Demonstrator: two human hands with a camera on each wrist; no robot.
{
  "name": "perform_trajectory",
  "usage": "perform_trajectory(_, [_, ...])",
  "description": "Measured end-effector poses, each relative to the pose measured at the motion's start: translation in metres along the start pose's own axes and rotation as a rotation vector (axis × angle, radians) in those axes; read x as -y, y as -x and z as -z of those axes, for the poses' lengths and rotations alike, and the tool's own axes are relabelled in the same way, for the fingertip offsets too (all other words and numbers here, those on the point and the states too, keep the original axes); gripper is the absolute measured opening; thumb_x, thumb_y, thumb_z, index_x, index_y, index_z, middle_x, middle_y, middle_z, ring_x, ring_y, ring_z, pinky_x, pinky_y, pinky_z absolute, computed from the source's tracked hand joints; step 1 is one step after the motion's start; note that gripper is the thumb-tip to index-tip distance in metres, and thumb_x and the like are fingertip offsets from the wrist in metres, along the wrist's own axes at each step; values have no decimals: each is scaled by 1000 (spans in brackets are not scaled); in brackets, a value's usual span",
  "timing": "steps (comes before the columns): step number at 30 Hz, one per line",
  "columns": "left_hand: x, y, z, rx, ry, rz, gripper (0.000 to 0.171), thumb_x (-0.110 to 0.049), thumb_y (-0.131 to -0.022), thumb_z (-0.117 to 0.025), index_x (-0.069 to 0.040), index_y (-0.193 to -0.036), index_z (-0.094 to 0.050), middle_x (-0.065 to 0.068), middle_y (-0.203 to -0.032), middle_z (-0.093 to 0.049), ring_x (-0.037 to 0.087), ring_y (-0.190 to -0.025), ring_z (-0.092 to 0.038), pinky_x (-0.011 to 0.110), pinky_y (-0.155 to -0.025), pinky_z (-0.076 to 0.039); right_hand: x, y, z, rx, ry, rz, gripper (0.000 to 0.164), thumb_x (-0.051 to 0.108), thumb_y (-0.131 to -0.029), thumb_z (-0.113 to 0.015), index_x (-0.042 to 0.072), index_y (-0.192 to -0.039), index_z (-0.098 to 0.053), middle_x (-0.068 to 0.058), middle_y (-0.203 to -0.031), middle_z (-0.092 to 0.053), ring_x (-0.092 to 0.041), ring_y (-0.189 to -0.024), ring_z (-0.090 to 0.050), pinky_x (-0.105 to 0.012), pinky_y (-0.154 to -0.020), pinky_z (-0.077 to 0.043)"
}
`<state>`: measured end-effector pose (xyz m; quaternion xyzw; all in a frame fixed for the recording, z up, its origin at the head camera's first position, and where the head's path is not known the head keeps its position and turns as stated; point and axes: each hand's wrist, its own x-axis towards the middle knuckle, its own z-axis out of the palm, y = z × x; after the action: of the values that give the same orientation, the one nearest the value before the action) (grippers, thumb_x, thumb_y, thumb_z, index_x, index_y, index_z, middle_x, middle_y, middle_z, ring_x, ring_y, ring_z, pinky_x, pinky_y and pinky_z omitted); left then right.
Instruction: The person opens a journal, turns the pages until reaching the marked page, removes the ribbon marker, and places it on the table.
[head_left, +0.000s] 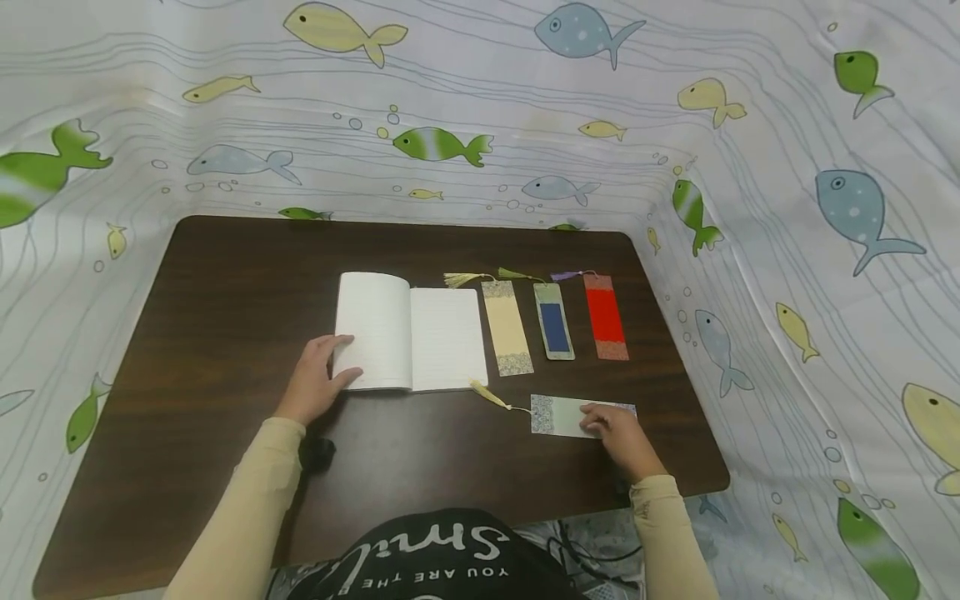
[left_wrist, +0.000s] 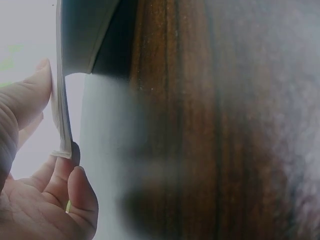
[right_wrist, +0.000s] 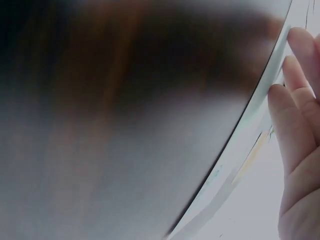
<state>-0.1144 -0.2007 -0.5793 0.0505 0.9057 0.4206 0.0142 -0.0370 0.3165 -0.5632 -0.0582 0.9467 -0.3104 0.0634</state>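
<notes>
An open notebook (head_left: 448, 337) with blank-looking pages lies on the dark table. My left hand (head_left: 315, 379) holds its left side. In the left wrist view, the thumb (left_wrist: 35, 95) of that hand lies against the pages and the other fingers are at the edge of the book (left_wrist: 62, 120). Near the table's front right, a pale bookmark (head_left: 558, 414) with a yellow tassel (head_left: 489, 394) lies sideways. My right hand (head_left: 618, 433) rests its fingertips on that bookmark's right part; the right wrist view shows fingers (right_wrist: 287, 120) touching the card (right_wrist: 260, 100).
Right of the notebook lie a cream bookmark (head_left: 506, 327), a green-edged blue bookmark (head_left: 555, 325) and a red bookmark (head_left: 604, 312), all tasselled. A fish-patterned cloth (head_left: 465, 100) rises around the brown table (head_left: 225, 292). Cables (head_left: 588, 558) show below the table's front edge.
</notes>
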Motion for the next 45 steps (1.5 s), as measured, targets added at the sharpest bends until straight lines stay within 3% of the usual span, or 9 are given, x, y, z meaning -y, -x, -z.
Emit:
perform_trajectory(21, [-3, -1, 0, -12, 3, -12, 58, -29, -88, -72, -9, -138, -48, 23, -142, -36, 42, -129, -38, 62, -105, -32, -27, -2, 16, -66, 72, -56, 8, 1, -88, -65, 8, -85, -68, -15, -109, -69, -36, -106, -63, -49, -85, -52])
perform_trajectory(33, [-12, -2, 3, -23, -25, -27, 59, -33, -87, -72, -10, -137, -50, 21, -140, -38, 39, -128, -40, 60, -105, -33, -14, -14, 15, -163, 57, -49, 9, 12, -93, -63, 10, -100, -69, -8, -99, -72, -23, -90, -67, -45, -76, -54])
perform_trajectory(40, [-24, -4, 9, -56, -42, -75, 57, -31, -86, -74, -10, -134, -54, 21, -140, -39, 40, -127, -40, 61, -104, -34, 10, -37, 7, -117, 47, 23, 17, 21, -97, -59, 10, -106, -69, -4, -99, -71, -19, -85, -65, -43, -75, -53])
perform_trajectory(45, [-33, -7, 12, -86, -43, -156, 48, -27, -88, -71, -9, -131, -59, 20, -139, -44, 39, -126, -44, 59, -101, -37, 33, -54, -8, -81, 50, 86, 17, 19, -96, -61, 10, -108, -69, -3, -102, -70, -21, -92, -66, -44, -83, -54])
